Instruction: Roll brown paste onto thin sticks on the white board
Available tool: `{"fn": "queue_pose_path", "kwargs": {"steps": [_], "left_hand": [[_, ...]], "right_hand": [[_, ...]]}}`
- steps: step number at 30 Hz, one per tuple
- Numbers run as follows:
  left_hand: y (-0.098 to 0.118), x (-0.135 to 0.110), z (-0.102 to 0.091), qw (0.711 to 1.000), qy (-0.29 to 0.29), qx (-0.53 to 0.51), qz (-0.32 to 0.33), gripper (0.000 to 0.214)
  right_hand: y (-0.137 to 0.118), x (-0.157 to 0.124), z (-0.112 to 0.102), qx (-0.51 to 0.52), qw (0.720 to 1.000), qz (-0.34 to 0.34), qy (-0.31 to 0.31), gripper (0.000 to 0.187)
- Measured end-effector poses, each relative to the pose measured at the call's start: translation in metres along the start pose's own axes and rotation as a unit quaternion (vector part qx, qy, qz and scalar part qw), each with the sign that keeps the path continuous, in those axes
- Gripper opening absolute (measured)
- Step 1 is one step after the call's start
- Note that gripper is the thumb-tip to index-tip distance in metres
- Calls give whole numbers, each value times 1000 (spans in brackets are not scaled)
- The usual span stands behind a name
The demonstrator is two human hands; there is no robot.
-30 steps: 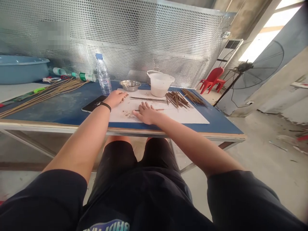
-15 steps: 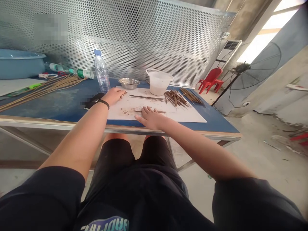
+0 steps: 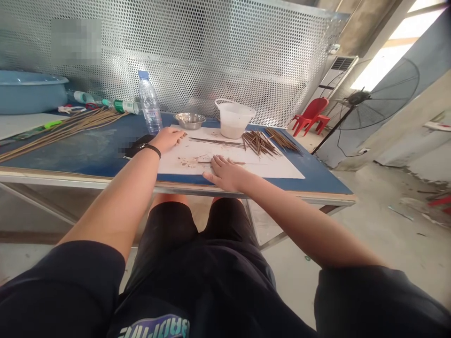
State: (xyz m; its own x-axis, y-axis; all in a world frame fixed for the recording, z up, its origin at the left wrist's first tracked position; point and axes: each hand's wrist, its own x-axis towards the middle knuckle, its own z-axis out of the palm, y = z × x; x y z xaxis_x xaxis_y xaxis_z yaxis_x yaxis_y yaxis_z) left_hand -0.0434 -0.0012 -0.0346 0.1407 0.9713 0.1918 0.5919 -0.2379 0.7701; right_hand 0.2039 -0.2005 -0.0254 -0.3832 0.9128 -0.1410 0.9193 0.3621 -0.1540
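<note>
The right hand (image 3: 225,174) is resting with fingers wide over a thin stick (image 3: 237,163) on the white sheet (image 3: 271,170), while the left hand (image 3: 167,139) is lying at the sheet's far left edge (its fingers (image 3: 178,136) narrowly curled, any hold unclear).

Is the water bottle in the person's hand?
No, the bottle stands on the table, apart from the left hand.

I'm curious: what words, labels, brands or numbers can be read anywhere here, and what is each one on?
Shirt print: large pale letters, upside down in this view and too warped to quote.
Water bottle label: too small to read.
Green label on the bottle lying down: too small to read.
Pixelated patch on the perforated metal screen: blurred, unreadable.
</note>
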Motion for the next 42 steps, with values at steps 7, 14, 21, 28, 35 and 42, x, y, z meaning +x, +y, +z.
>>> {"fn": "queue_pose_path", "kwargs": {"steps": [7, 14, 21, 28, 35, 42], "left_hand": [[2, -1, 0, 1000, 7, -4, -2, 37], [-12, 11, 1, 1000, -2, 0, 19, 35], [-15, 14, 2, 1000, -1, -9, 13, 35], [-14, 13, 2, 1000, 1, 7, 18, 37], [-13, 12, 3, 1000, -4, 1, 21, 33], [-7, 6, 1, 1000, -4, 12, 2, 37]], "right_hand": [[-4, 1, 0, 2, 1000, 17, 11, 111], [6, 42, -11, -7, 997, 72, -1, 113], [7, 9, -3, -14, 1000, 26, 1, 115], [-16, 6, -5, 9, 1000, 4, 3, 114], [-13, 35, -11, 1, 999, 43, -19, 106], [-17, -6, -6, 14, 1000, -6, -9, 121]]}}
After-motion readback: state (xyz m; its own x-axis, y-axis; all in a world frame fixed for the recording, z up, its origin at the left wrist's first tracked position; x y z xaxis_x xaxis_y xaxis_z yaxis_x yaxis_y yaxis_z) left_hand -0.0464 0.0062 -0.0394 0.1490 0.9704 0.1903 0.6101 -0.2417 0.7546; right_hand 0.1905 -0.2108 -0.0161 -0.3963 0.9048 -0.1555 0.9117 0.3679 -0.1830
